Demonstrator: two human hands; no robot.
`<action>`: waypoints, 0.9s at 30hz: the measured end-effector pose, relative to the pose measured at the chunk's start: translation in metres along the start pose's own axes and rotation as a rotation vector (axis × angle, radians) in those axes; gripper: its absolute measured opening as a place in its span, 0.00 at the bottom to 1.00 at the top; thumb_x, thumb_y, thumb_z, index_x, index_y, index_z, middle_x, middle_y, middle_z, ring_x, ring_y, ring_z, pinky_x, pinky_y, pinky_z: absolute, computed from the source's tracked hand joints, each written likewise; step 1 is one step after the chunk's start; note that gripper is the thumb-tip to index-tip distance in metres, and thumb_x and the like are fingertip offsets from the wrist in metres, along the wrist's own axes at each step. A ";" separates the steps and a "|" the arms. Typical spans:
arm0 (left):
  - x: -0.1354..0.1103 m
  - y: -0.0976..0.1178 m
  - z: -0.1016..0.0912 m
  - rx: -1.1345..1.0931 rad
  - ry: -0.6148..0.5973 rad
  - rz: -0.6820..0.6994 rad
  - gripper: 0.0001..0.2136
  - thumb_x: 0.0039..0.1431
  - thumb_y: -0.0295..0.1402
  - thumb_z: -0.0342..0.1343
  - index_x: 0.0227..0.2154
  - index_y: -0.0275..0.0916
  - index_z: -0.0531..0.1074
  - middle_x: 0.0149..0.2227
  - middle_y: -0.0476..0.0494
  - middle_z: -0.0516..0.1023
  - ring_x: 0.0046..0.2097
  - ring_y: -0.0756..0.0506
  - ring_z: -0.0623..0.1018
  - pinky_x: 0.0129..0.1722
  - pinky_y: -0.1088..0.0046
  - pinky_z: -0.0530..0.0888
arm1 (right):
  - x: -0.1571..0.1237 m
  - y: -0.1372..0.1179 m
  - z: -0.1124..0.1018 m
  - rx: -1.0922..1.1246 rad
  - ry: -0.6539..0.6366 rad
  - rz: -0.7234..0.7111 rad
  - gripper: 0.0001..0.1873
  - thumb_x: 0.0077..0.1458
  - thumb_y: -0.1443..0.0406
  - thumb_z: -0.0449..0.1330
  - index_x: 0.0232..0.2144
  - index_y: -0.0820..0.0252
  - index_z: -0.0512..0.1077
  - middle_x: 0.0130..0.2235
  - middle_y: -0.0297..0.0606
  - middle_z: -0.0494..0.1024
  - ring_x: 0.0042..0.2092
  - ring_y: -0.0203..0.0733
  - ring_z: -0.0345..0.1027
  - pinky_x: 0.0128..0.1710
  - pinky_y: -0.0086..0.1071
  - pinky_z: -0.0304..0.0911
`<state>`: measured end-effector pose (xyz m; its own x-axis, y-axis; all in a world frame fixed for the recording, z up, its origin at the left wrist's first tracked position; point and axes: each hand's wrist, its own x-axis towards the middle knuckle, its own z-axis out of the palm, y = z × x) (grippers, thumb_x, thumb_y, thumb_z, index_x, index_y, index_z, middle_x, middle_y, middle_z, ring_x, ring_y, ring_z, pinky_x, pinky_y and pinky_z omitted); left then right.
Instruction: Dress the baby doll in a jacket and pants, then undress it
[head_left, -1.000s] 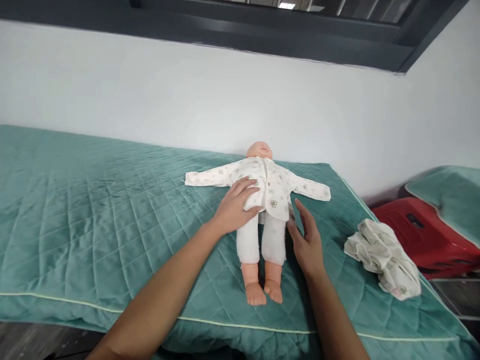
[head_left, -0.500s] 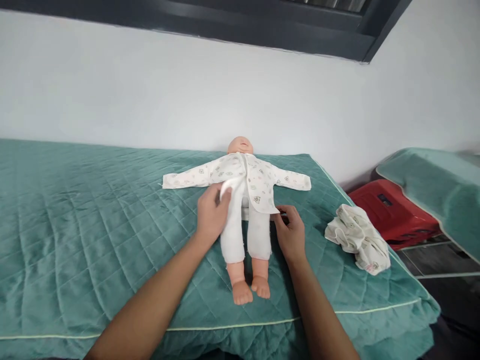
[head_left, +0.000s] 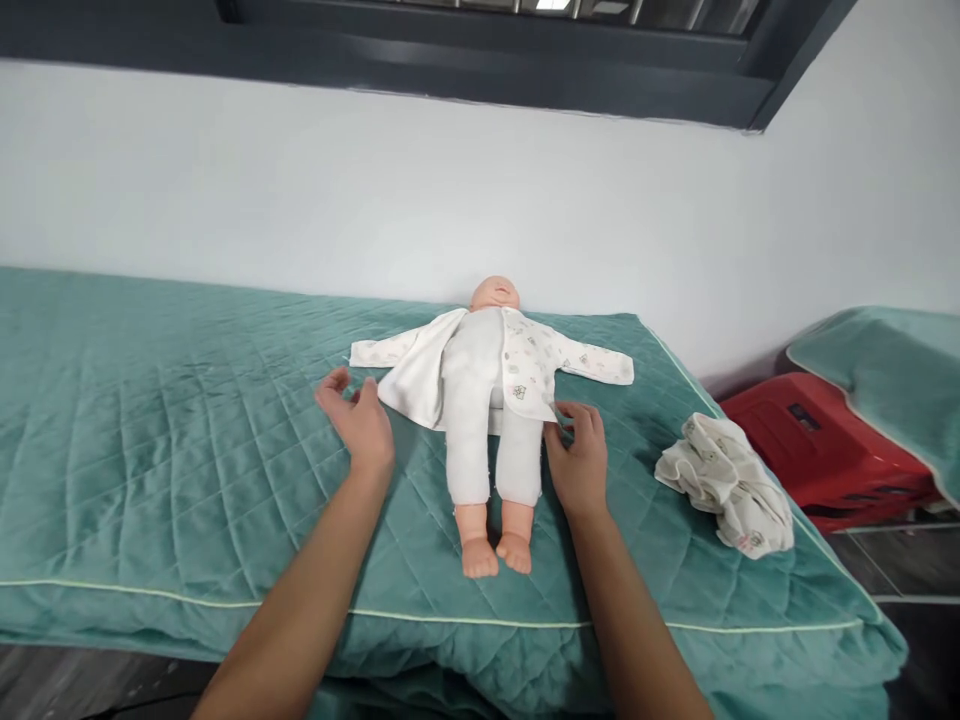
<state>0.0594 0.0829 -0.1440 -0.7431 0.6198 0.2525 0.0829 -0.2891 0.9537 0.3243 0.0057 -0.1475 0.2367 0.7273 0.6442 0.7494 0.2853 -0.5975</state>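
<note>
One shirt front [head_left: 412, 385], the left, is folded back; the right front [head_left: 527, 370] still covers part of the doll [head_left: 469, 450] on the bed [head_left: 187, 430], sleeves outstretched. The left hand [head_left: 361, 425] is spread beside the folded flap; the right hand [head_left: 581, 460] meets the near hem, pinching or not unclear.

My left grip [head_left: 355, 420] and right grip [head_left: 579, 452] are bare right along the fingers [head_left: 331, 397]; behind each, a narrow wrist [head_left: 371, 468] leads into a smooth, bare forearm [head_left: 300, 595], thicker farther back.
</note>
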 end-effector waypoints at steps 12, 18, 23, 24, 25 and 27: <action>-0.023 -0.005 0.003 0.505 -0.611 0.463 0.20 0.53 0.25 0.57 0.50 0.41 0.68 0.54 0.37 0.69 0.60 0.36 0.68 0.64 0.52 0.65 | 0.031 -0.001 0.018 0.233 0.015 0.071 0.07 0.61 0.63 0.57 0.32 0.58 0.71 0.32 0.33 0.70 0.35 0.39 0.64 0.37 0.33 0.62; -0.026 -0.005 0.002 0.663 -0.845 0.608 0.06 0.54 0.25 0.55 0.34 0.38 0.75 0.60 0.35 0.69 0.65 0.32 0.63 0.65 0.48 0.64 | 0.039 0.013 0.011 0.825 0.379 0.717 0.19 0.57 0.49 0.61 0.27 0.57 0.68 0.24 0.26 0.67 0.29 0.36 0.62 0.30 0.30 0.61; -0.026 -0.006 -0.002 0.664 -0.978 0.678 0.11 0.55 0.23 0.52 0.30 0.38 0.80 0.63 0.38 0.68 0.68 0.33 0.58 0.66 0.49 0.64 | 0.039 0.005 0.006 1.032 0.422 0.757 0.14 0.54 0.55 0.66 0.27 0.58 0.68 0.26 0.26 0.72 0.29 0.33 0.67 0.29 0.28 0.65; -0.026 -0.005 -0.003 0.657 -0.988 0.684 0.12 0.55 0.23 0.51 0.31 0.38 0.81 0.63 0.38 0.69 0.68 0.33 0.58 0.67 0.49 0.64 | 0.038 0.003 0.005 1.035 0.415 0.747 0.14 0.54 0.55 0.65 0.28 0.59 0.70 0.27 0.27 0.74 0.30 0.34 0.68 0.30 0.28 0.66; -0.026 -0.005 -0.004 0.650 -0.996 0.690 0.13 0.56 0.22 0.51 0.31 0.37 0.81 0.62 0.37 0.69 0.68 0.34 0.59 0.67 0.49 0.63 | 0.037 0.001 0.004 1.037 0.418 0.742 0.14 0.54 0.55 0.65 0.29 0.59 0.71 0.29 0.29 0.76 0.32 0.35 0.70 0.31 0.29 0.67; -0.027 -0.002 -0.006 0.641 -1.010 0.704 0.13 0.56 0.22 0.50 0.33 0.37 0.82 0.62 0.37 0.70 0.67 0.34 0.60 0.67 0.50 0.64 | 0.034 0.000 0.001 1.047 0.444 0.755 0.15 0.55 0.54 0.64 0.32 0.61 0.73 0.32 0.32 0.79 0.35 0.37 0.73 0.33 0.31 0.69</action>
<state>0.0748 0.0626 -0.1538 0.3562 0.8179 0.4517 0.7269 -0.5464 0.4161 0.3314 0.0313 -0.1260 0.7018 0.7122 -0.0184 -0.4180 0.3907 -0.8201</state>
